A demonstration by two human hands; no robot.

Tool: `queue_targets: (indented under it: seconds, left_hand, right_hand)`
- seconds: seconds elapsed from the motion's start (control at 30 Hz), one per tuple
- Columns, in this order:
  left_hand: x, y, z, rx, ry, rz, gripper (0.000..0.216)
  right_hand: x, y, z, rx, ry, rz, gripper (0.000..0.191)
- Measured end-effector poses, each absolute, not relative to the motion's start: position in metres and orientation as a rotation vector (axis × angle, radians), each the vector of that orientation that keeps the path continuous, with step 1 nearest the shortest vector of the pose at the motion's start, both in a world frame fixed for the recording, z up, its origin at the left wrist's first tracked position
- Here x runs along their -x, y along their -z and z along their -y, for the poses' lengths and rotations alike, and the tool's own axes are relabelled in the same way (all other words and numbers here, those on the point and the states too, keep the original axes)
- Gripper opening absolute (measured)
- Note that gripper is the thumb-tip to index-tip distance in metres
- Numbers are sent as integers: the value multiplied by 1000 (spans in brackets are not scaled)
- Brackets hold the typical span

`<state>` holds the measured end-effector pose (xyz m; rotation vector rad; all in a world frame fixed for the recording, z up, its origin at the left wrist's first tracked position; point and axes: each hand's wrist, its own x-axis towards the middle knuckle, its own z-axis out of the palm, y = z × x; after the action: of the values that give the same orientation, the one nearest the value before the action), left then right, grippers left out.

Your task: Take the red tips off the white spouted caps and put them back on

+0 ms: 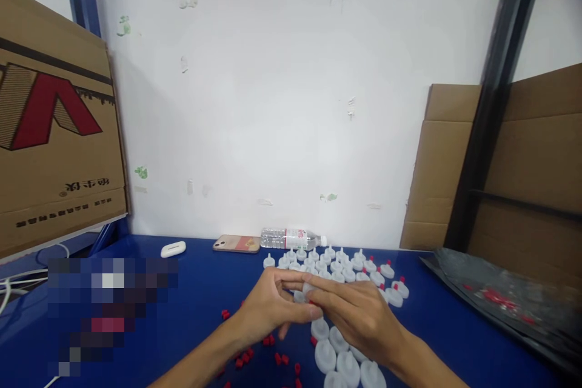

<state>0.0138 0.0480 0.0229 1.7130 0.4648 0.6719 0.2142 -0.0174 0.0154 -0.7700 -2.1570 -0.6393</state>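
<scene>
Both hands meet in front of me over the blue table. My left hand (268, 306) curls its thumb and fingers around a translucent white nozzle cap (299, 296). My right hand (357, 315) presses its fingers at the same cap, and a bit of red shows by its fingertips. Whether that red is a small tip seated on the cap I cannot tell, as the fingers cover it. Loose red tips (248, 354) lie below my left hand. White nozzle caps without red tips (325, 356) lie below my right hand, and a group of caps (322, 264) stands behind both hands, some red-tipped.
A water bottle (291, 238) and a phone (236, 244) lie by the wall, with a white earbud case (173, 249) to their left. A plastic bag (491, 291) with red pieces is at right. Cardboard boxes (59, 182) flank the blue table (182, 309).
</scene>
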Motion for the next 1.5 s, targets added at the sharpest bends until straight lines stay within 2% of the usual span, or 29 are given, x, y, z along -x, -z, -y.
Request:
queue_targets:
  seconds: [0.2,0.43,0.57,0.67,0.77,0.87,1.0,1.5]
  left_hand:
    - [-11,-25,-49,-1751,-690,-466,48]
    - [-19,-15,-48,-1783,-756,-520,59]
    - [-18,-13,-49,-1967,-859,-683,42]
    - [-12,-16,-55,-2302,-970,-891,29]
    - [-4,-16,-65,-2624,-981,-1037,26]
    - [0,-12,-75,-2712,-966,-1142,26]
    - [2,-10,-82,-2729,-957,-1216,27]
    - [3,-1,-90,-2753,-846,-1250,28]
  right_hand:
    - [-215,-14,19,797,708,2173,27]
    - [-225,-23,18,873,694,2239,20]
    - [-244,-31,13,1052,763,2108,17]
    - [-259,-38,8,1302,661,2038,20]
    - [-272,-43,2,1561,503,2074,30]
    - [-281,-42,-2,1739,402,2111,36]
    - [-291,-39,-5,1901,376,2107,33]
    - [-299,-28,-12,1951,224,2266,22]
